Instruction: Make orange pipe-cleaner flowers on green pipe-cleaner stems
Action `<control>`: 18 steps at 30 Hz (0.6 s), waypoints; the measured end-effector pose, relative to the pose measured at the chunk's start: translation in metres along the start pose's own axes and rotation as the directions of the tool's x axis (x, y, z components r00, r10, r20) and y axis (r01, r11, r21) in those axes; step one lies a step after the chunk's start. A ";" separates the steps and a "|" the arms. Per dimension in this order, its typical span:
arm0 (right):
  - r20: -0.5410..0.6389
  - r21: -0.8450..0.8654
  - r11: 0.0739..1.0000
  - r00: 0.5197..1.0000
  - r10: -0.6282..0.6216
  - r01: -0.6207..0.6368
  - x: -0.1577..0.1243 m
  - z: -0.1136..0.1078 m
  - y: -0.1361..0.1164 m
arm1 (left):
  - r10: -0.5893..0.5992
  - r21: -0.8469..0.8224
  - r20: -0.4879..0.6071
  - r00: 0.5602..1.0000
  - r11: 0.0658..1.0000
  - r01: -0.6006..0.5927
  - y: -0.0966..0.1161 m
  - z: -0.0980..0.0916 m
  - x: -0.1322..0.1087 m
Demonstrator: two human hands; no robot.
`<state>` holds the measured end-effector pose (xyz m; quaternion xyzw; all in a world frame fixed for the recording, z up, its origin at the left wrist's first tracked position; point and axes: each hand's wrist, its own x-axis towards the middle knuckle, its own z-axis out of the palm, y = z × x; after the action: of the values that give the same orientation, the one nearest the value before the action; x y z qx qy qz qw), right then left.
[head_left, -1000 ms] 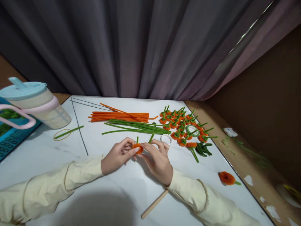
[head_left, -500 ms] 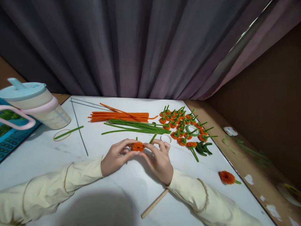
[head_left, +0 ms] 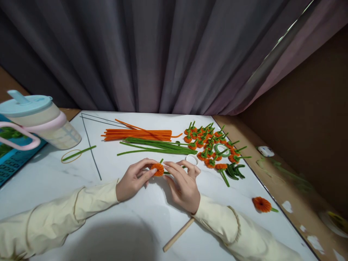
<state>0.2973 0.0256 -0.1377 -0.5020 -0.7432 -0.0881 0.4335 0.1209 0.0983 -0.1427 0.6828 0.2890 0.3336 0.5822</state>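
My left hand (head_left: 134, 178) and my right hand (head_left: 182, 184) meet over the white table (head_left: 130, 221), both pinching a small orange pipe-cleaner flower (head_left: 158, 169) with green stems poking out behind it. Beyond the hands lie a bundle of orange pipe cleaners (head_left: 138, 134) and a bundle of green pipe cleaners (head_left: 160, 146). To the right sits a heap of finished orange flowers with green stems (head_left: 210, 145). A white ring (head_left: 191, 159) lies just past my right fingers.
A large cup with a blue lid and pink handle (head_left: 38, 121) stands at the left. A wooden dowel (head_left: 178, 235) lies near my right wrist. One orange flower (head_left: 262, 204) lies alone at the right edge. A green tape roll (head_left: 222, 150) sits among the flowers. Grey curtain behind.
The flower has been turned between my fingers and its green stems have shifted; my right fingers now stretch further over it. The hands stay in the same spot.
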 end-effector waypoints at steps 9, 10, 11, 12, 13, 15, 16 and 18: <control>-0.177 0.189 0.975 0.972 0.152 -0.118 0.004 0.001 0.000 | 0.194 -0.029 -0.012 0.981 0.980 -0.194 -0.004 0.000 0.001; -0.157 0.190 0.974 0.975 0.156 -0.125 0.004 0.001 0.001 | 0.196 -0.007 -0.012 0.980 0.980 -0.196 -0.003 0.000 0.001; -0.128 0.192 0.973 0.980 0.152 -0.126 0.005 0.002 0.001 | 0.200 0.020 -0.014 0.980 0.980 -0.200 -0.003 -0.001 0.001; -0.101 0.197 0.973 0.985 0.142 -0.120 0.005 0.002 0.001 | 0.207 0.047 -0.019 0.978 0.977 -0.206 -0.002 -0.001 0.001; -0.080 0.205 0.973 0.989 0.126 -0.107 0.004 0.002 0.001 | 0.214 0.069 -0.020 0.977 0.975 -0.212 -0.001 -0.002 0.001; -0.057 0.216 0.973 0.994 0.094 -0.079 0.004 0.003 0.002 | 0.218 0.080 -0.008 0.976 0.973 -0.217 0.001 -0.003 0.001; -0.048 0.215 0.974 0.996 0.082 -0.070 0.004 0.003 0.002 | 0.211 0.069 0.003 0.977 0.975 -0.211 0.002 -0.003 0.001; -0.032 0.201 0.977 0.997 0.071 -0.063 0.003 0.003 0.002 | 0.189 0.043 0.009 0.982 0.981 -0.189 0.004 -0.002 0.001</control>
<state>0.2972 0.0307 -0.1380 -0.4788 -0.7223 -0.0080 0.4990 0.1193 0.0995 -0.1379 0.7205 0.2286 0.3792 0.5337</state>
